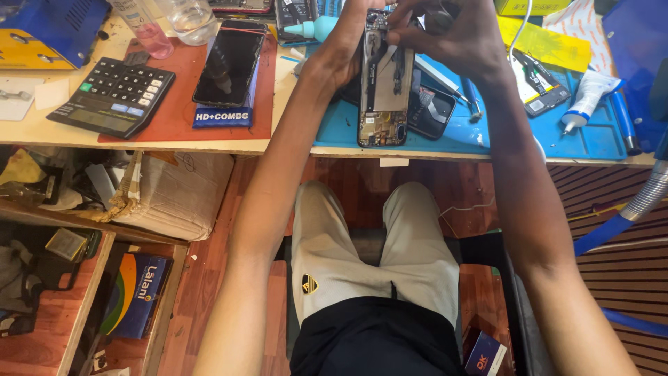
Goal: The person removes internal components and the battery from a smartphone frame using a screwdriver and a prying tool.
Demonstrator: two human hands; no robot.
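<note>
You are sitting at a workbench with packages lying around you. A blue rectangular card with white lettering is lying under the dark phone on the red mat, beside the black calculator. A flat box with green, yellow and blue bands is leaning in the lower shelf at your left, below a taped cardboard parcel. A small dark blue box with a red and white label is sitting by your right hip. A yellow sheet is lying at the far right of the blue work mat, near a white tube with a blue cap.

Your left hand is wrapping around the left edge of the opened phone, fingers curled and pressed against its frame, holding it upright over the blue work mat. Your right hand is closing on the phone's top end, fingertips bunched together there; whether they are pinching a small part or a tool, you cannot tell. The phone's bare inside is facing you, its bottom edge resting near the bench's front.

Both your forearms are reaching forward from your lap, converging at the phone.
</note>
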